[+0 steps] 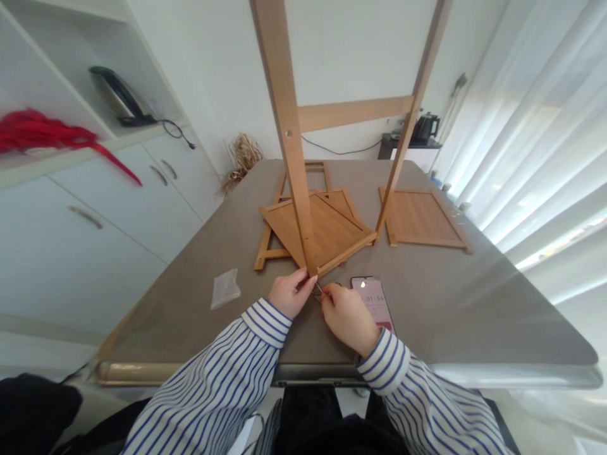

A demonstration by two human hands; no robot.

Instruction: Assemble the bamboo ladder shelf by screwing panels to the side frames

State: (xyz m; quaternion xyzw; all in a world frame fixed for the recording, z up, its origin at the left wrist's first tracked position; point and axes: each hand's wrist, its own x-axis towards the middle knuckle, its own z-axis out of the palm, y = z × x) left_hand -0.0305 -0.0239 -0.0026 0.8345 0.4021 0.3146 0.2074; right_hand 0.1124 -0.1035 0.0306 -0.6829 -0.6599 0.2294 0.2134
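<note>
A tall wooden frame [294,158] stands upright on the table, its near leg meeting the corner of a square wooden panel [327,230]. My left hand [289,294] grips the bottom of that near leg, thumb and fingers closed around it. My right hand [348,316] is closed on a thin metal tool [318,287], probably a hex key, whose tip points at the leg's foot. Most of the tool is hidden by my fingers. Just right of my right hand lies a phone [377,302] with a timer on its screen.
More wooden frame parts [265,249] lie beneath and behind the panel. Another slatted panel [427,218] rests on the right of the grey table [474,309]. A small clear plastic bag [225,289] lies to the left. White cabinets stand left, curtains hang right.
</note>
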